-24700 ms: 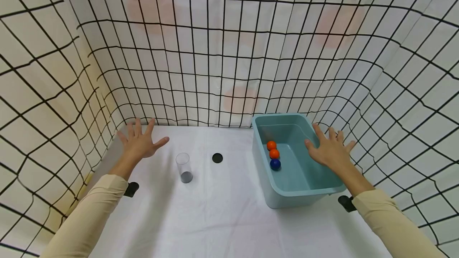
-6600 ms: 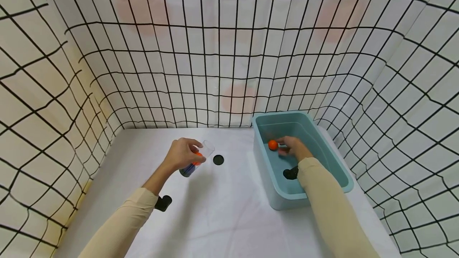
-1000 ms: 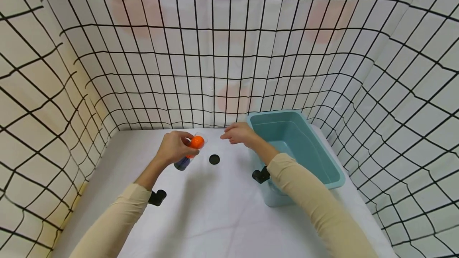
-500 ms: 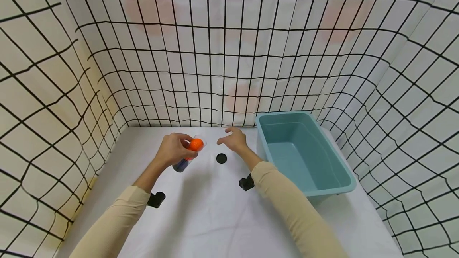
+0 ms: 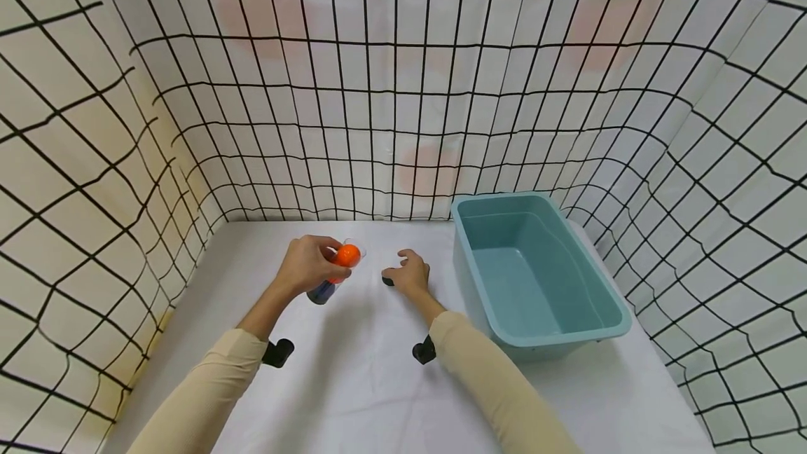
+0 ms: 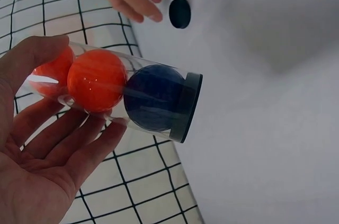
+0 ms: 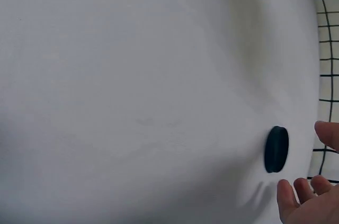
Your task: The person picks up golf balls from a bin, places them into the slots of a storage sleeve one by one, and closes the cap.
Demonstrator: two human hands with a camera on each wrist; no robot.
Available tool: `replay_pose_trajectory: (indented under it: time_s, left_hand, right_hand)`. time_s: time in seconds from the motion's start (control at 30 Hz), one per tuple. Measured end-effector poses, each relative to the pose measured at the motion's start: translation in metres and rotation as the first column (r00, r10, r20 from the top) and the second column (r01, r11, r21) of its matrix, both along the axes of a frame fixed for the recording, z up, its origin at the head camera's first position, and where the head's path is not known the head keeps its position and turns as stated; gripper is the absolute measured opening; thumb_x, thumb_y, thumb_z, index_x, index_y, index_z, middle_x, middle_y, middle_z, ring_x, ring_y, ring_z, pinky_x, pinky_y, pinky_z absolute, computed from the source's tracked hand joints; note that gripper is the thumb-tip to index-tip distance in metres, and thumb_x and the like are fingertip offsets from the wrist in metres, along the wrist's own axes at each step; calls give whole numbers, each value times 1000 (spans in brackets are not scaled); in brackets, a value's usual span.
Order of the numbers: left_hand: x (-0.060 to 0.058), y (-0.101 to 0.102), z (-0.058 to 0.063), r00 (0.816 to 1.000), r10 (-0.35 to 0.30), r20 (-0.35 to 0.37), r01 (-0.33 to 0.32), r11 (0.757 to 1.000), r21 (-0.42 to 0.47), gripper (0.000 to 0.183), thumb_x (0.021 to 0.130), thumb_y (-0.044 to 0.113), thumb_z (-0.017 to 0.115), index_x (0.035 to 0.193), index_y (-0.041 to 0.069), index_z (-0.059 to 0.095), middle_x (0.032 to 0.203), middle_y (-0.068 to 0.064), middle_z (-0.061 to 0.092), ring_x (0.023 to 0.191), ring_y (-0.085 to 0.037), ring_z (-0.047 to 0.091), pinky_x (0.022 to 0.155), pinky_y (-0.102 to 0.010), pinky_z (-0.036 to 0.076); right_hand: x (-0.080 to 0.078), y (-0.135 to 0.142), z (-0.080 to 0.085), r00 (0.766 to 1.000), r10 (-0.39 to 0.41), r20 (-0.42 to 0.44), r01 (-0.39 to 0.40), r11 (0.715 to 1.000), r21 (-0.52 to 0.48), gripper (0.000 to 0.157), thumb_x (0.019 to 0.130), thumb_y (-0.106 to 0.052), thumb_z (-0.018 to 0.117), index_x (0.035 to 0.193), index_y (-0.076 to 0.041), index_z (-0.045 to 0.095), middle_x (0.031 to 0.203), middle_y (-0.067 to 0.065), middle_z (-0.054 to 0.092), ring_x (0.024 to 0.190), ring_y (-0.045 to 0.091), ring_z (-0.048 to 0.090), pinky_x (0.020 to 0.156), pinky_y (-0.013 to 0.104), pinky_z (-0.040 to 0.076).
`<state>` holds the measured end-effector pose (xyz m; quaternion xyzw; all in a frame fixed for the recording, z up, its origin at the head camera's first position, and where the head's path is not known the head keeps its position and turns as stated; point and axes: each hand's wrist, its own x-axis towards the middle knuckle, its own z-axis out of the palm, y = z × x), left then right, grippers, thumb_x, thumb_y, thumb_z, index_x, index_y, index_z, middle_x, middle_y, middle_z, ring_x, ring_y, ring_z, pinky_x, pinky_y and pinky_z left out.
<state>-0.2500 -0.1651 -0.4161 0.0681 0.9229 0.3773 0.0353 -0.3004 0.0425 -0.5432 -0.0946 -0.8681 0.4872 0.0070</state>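
Gripping a clear tube [image 6: 132, 64] in the curled fingers of the left hand [image 5: 305, 265], left of centre in the head frame.
Holding it tilted, with two orange balls [image 6: 97, 80] and a blue ball [image 6: 154, 97] inside, blue lowest. Hovering the right hand [image 5: 412, 274] just beside a black disc [image 7: 276, 149] at mid-frame, with fingers parted from thumb. Noting a teal tub [image 5: 561, 338] at right on the worktop [image 5: 359, 398].

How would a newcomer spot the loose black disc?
Find the teal bin on the white table; look left to the right hand. Near it is a round black disc; unlike the dark cap on the clear tube, it lies loose.
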Motion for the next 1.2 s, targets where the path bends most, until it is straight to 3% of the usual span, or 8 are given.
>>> replay_pose_trajectory:
  time_s: [0.23, 0.6, 0.87, 1.2]
  left_hand:
    - [-1, -1, -3, 1000, 5, -2, -5, 1000, -22, 46, 78, 24, 83, 118, 2, 72, 100, -17, 76, 82, -27, 71, 71, -39, 61]
    - [-3, 5, -4, 1000, -11, -5, 11, 1000, -14, 46, 77, 25, 83, 116, 3, 73, 98, -16, 76, 80, -26, 71, 71, -38, 61]
    - [-4, 5, -4, 1000, 2, -5, -2, 1000, -19, 46, 77, 23, 84, 117, 2, 73, 100, -17, 76, 81, -26, 71, 72, -39, 61]
    - [-4, 7, -6, 1000, -3, -8, 3, 1000, -20, 46, 78, 23, 84, 117, 2, 73, 100, -17, 76, 82, -26, 71, 72, -40, 61]
  right_hand:
    - [6, -2, -14, 999, -46, 12, 46, 999, -10, 56, 78, -13, 84, 130, -5, 64, 122, 18, 69, 118, 37, 52, 98, 49, 47]
    - [7, -5, -30, 996, -18, -83, 28, 992, 121, 55, 68, -4, 83, 121, -1, 69, 113, 17, 72, 107, 35, 59, 93, 46, 48]
    - [8, -3, -28, 994, 15, -109, 0, 991, 136, 46, 71, -4, 84, 115, 1, 73, 113, 18, 72, 108, 35, 59, 97, 47, 47]
    - [9, -4, -26, 997, -17, -75, 25, 994, 105, 37, 71, -3, 83, 107, -1, 74, 107, 17, 71, 108, 34, 58, 96, 48, 47]
